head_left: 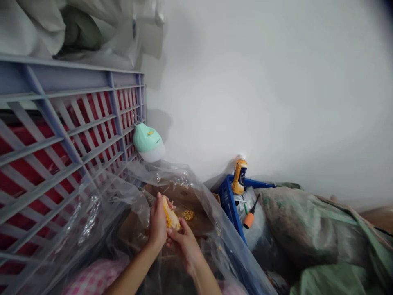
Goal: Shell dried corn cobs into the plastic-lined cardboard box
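Observation:
An ear of corn [171, 216], partly stripped of its yellow kernels, is held between my two hands. My left hand [157, 221] wraps around its upper left side. With thumb and fingers, my right hand [183, 239] grips the lower right end. Below them lies a brown cardboard bottom [196, 205], surrounded by a clear plastic sheet [211, 213]. A small heap of loose corn kernels [188, 214] rests on the cardboard, just right of the ear.
At left stands a purple slatted crate [72, 151] with a mint-green lamp [149, 139] hooked on it. To the right, a blue basket [229, 200] holds a yellow bottle [239, 176] and an orange-handled screwdriver [249, 219]. Stuffed sacks [307, 221] lie beyond it.

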`<state>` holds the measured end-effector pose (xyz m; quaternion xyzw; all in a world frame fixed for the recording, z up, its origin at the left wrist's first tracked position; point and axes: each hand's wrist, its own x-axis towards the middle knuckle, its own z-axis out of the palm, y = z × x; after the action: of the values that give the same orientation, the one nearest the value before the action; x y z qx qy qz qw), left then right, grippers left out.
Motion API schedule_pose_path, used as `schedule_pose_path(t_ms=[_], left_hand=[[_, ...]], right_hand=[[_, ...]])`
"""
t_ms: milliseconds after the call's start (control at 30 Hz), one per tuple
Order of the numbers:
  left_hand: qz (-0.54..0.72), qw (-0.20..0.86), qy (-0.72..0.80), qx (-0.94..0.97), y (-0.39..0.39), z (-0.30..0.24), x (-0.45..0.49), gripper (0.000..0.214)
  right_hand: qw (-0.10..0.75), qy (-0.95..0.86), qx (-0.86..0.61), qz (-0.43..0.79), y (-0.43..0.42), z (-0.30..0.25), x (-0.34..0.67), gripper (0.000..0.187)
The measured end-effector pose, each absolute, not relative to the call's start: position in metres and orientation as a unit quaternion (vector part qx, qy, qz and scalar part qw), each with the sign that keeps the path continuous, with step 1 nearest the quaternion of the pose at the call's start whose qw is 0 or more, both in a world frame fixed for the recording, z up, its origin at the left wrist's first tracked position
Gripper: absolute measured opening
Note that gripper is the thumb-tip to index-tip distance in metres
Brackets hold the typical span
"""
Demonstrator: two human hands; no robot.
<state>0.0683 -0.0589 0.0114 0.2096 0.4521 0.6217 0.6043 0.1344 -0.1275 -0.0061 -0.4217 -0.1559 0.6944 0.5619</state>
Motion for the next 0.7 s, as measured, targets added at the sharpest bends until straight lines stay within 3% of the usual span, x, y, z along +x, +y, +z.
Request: schedule_pose_path(t_ms=[167, 467, 700], left_hand=[[0.607, 0.659, 0.429, 0.114, -0.057, 0.019, 0.068, 0.026], [0.443, 0.721, 0.445, 0.292, -0.064, 0.018, 0.067, 0.04], [0.427, 0.706, 0.445, 0.349, -0.056, 0.007, 0.075, 0.046]], right_hand=[[0.56, -0.184, -0.424, 0.688, -0.124, 0.0, 0.15, 0.048], [0.571, -0.222, -0.495, 0.616, -0.122, 0.004, 0.184, 0.049], [0.577, -0.243, -0.53, 0.572, -0.121, -0.002, 0.194, 0.054]])
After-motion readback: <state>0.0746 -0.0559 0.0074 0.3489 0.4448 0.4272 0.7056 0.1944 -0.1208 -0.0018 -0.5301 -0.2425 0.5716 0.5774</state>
